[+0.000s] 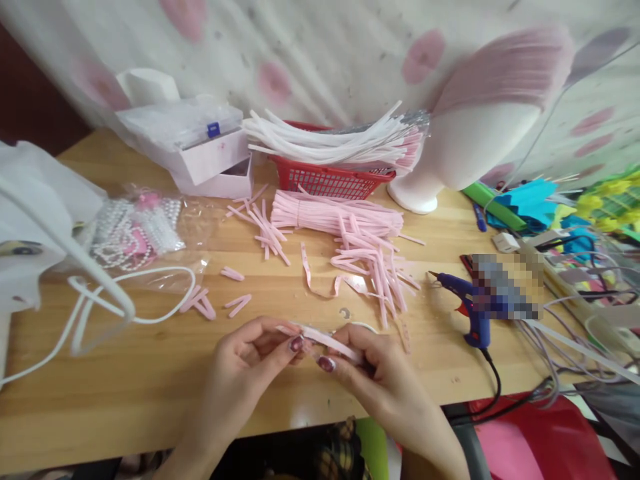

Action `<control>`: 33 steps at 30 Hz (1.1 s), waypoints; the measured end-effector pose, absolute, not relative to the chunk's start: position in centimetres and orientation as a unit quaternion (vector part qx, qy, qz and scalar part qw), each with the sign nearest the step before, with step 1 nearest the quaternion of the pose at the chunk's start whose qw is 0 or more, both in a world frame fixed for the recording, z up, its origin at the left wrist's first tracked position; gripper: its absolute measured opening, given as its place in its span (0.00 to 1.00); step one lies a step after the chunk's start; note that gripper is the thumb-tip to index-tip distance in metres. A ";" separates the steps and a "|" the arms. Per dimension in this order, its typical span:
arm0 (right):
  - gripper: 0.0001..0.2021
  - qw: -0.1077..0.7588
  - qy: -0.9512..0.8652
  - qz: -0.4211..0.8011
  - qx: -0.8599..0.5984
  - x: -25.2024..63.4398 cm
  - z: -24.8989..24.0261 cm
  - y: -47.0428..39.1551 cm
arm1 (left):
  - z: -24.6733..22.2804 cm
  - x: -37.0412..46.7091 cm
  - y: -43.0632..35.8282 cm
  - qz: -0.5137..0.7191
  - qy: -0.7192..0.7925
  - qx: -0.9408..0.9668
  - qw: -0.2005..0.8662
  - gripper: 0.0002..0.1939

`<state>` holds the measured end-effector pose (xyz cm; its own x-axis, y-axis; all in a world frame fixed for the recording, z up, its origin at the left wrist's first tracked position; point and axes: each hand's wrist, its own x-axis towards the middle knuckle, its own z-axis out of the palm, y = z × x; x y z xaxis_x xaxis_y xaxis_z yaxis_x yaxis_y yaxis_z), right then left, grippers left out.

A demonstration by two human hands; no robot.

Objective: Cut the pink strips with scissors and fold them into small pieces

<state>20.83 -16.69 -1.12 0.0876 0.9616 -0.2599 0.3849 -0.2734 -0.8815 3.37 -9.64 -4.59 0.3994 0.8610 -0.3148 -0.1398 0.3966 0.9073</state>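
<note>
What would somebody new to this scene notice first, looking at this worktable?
Probably the two hands at the near edge: the left hand and right hand pinch a pale pink strip between them. Behind them lies a heap of pink strips mid-table, with a red basket of white strips beyond. A blue glue gun rests to the right.

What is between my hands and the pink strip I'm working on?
Nothing visible. The left hand and right hand both already pinch the pink strip in their fingers above the wooden table; the loose strips lie farther back.
</note>
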 end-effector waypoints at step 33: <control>0.12 0.382 -0.560 0.359 -0.641 17.4 -3.8 -15.9 | -3.7 2.0 -11.0 0.363 0.437 0.432 0.701 0.13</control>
<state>17.38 -15.90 -3.83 0.1143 0.9929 -0.0334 0.4437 -0.0811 -0.8925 1.99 -10.95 -3.66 0.3559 0.8857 -0.2982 -0.1304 0.3630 0.9226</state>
